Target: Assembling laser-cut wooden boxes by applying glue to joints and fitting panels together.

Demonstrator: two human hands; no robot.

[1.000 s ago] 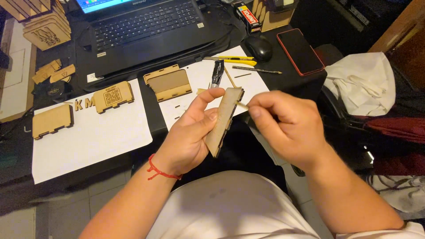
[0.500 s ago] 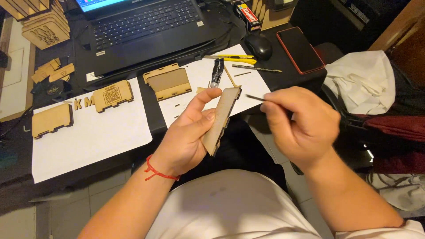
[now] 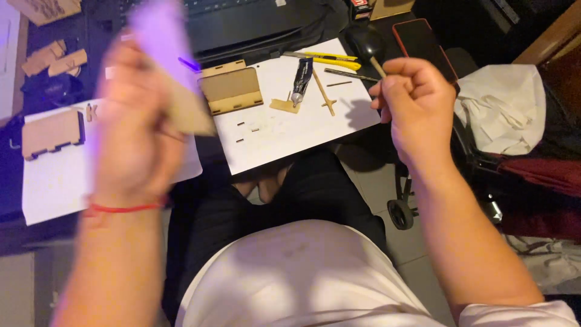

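Note:
My left hand point(image 3: 136, 127) is raised close to the camera and blurred; it grips a thin flat wooden panel point(image 3: 184, 109) that points up toward the laptop. A red string band sits on that wrist. My right hand point(image 3: 414, 103) is held over the desk's right edge, fingers closed on a thin wooden stick point(image 3: 376, 65) that pokes out up and to the left. Between the hands, on a white paper sheet point(image 3: 302, 130), lie a small glue tube point(image 3: 301, 80), a wooden cross-shaped strip point(image 3: 325, 94) and a notched wooden panel point(image 3: 231, 91).
A dark laptop point(image 3: 254, 21) stands at the back of the desk. A yellow utility knife point(image 3: 330, 59), a black mouse point(image 3: 363, 39) and a red-edged phone point(image 3: 423, 45) lie at the right. More wooden panels point(image 3: 51, 133) rest at left. White cloth point(image 3: 505, 109) hangs at right.
My left hand has swung up and left with the wooden panel, close to the camera. My right hand has drawn apart to the right with the stick. The view has tilted down.

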